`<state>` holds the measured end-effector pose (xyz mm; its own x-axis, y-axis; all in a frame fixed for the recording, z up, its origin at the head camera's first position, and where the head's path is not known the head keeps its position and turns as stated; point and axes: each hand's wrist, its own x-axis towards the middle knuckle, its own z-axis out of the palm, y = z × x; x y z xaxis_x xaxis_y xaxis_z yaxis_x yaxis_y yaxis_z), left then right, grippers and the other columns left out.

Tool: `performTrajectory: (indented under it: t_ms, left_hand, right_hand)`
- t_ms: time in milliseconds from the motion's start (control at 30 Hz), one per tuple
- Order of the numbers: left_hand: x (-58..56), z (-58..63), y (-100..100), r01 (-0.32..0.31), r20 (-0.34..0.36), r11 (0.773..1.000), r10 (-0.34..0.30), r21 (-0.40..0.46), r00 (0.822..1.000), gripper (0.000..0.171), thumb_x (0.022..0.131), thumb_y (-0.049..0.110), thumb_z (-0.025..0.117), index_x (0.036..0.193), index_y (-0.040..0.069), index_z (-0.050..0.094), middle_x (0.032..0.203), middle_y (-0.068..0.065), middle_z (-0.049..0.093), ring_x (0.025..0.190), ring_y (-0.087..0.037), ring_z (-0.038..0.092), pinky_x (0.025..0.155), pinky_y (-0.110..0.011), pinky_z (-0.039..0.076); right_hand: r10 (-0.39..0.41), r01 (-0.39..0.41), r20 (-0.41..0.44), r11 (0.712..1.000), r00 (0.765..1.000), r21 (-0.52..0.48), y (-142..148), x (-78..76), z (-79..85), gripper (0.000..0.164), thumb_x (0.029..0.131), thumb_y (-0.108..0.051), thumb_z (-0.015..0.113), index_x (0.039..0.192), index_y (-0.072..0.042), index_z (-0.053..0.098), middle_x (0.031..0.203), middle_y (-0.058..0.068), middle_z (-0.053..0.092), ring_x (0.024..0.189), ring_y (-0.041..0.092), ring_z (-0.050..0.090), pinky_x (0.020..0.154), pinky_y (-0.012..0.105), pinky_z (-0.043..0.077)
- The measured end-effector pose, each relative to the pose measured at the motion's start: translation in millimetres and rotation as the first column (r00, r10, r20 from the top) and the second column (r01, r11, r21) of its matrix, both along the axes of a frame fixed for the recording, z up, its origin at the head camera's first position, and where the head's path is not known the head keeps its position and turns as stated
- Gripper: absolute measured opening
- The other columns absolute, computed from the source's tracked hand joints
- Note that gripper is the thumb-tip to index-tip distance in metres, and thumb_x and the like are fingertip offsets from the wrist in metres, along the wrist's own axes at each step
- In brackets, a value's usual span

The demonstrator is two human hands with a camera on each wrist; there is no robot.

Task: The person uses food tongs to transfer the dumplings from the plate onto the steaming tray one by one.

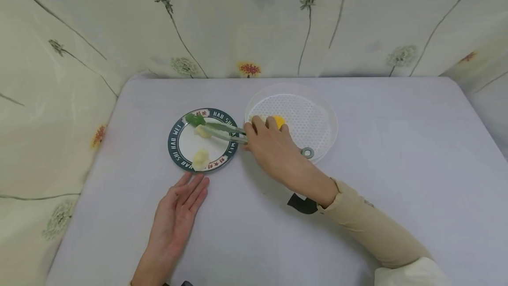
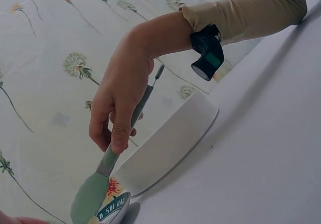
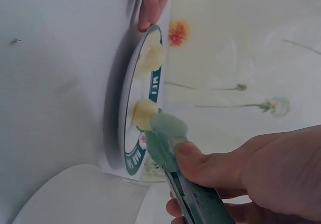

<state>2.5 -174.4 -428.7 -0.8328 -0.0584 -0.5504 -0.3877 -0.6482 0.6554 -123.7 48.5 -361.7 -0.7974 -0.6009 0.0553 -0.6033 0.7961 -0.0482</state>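
Note:
My right hand (image 1: 274, 149) grips pale green tongs (image 1: 223, 127), their ring end showing behind the palm. The tips reach over a white plate (image 1: 185, 142) with a dark green lettered rim. At the tips are a green leafy piece (image 1: 195, 120) and a pale yellow chunk (image 3: 144, 114). Another pale yellow chunk (image 1: 201, 159) lies near the plate's front rim. My left hand (image 1: 174, 220) is palm up with its fingers extended, fingertips right at the plate's near edge. In the left wrist view the tongs (image 2: 90, 199) slant down toward the plate.
A round white tray (image 1: 313, 118) with a perforated-looking base stands right of the plate, under my right hand. A yellow piece (image 1: 279, 121) shows in it, partly hidden by the fingers. A flowered cloth (image 1: 278, 21) hangs behind the white table (image 1: 377, 144).

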Motion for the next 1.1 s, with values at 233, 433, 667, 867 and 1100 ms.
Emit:
performTrajectory:
  t_ms: [233, 433, 667, 867, 1100]
  left_hand:
    - [-0.6, 0.6, -0.8, 0.003, -0.004, 1.000, -0.003, 0.005, 1.000, 0.064, 0.114, 0.019, 0.035, 0.173, 0.011, 0.013, 0.175, -0.012, 0.033, 0.158, -0.022, 0.044, 0.133, -0.030, 0.040]
    - [0.6, 1.2, -0.2, 0.006, -0.012, 1.000, -0.006, -0.004, 1.000, 0.064, 0.113, 0.019, 0.035, 0.173, 0.010, 0.013, 0.174, -0.013, 0.033, 0.159, -0.024, 0.043, 0.133, -0.032, 0.039]
    - [1.0, 1.9, 0.9, 0.007, -0.016, 1.000, -0.007, -0.009, 1.000, 0.065, 0.113, 0.019, 0.035, 0.173, 0.010, 0.013, 0.174, -0.013, 0.032, 0.160, -0.024, 0.042, 0.135, -0.033, 0.037]
    - [0.2, 2.3, 1.4, 0.006, -0.003, 1.000, -0.006, -0.003, 1.000, 0.064, 0.113, 0.017, 0.035, 0.173, 0.011, 0.014, 0.172, -0.012, 0.035, 0.158, -0.022, 0.043, 0.133, -0.031, 0.039]
    - [0.3, 2.3, 1.1, 0.003, -0.006, 1.000, -0.003, 0.013, 1.000, 0.065, 0.113, 0.018, 0.036, 0.173, 0.011, 0.012, 0.172, -0.012, 0.034, 0.158, -0.022, 0.043, 0.133, -0.030, 0.039]
  right_hand:
    - [0.009, -0.009, -0.005, 1.000, 1.000, -0.012, 0.2, -0.9, -1.7, 0.035, 0.105, -0.030, 0.069, 0.129, -0.005, 0.063, 0.107, 0.009, 0.061, 0.087, 0.028, 0.049, 0.062, 0.031, 0.037]
    - [0.001, -0.001, 0.003, 1.000, 1.000, -0.018, 0.5, -0.8, -1.8, 0.031, 0.106, -0.029, 0.069, 0.126, -0.006, 0.063, 0.104, 0.008, 0.060, 0.087, 0.028, 0.050, 0.060, 0.032, 0.039]
    - [-0.006, 0.007, 0.010, 1.000, 1.000, -0.022, 3.2, 1.5, 1.2, 0.029, 0.107, -0.030, 0.067, 0.122, -0.006, 0.062, 0.102, 0.007, 0.058, 0.085, 0.027, 0.048, 0.059, 0.032, 0.039]
    - [-0.022, 0.022, -0.002, 1.000, 1.000, -0.014, 12.3, 6.6, 12.1, 0.032, 0.108, -0.031, 0.065, 0.125, -0.005, 0.062, 0.105, 0.008, 0.060, 0.088, 0.029, 0.050, 0.059, 0.034, 0.043]
    - [-0.038, 0.037, -0.032, 0.998, 0.999, -0.046, 28.0, 10.4, 27.6, 0.032, 0.106, -0.029, 0.067, 0.123, -0.003, 0.061, 0.100, 0.009, 0.056, 0.084, 0.029, 0.048, 0.057, 0.034, 0.039]
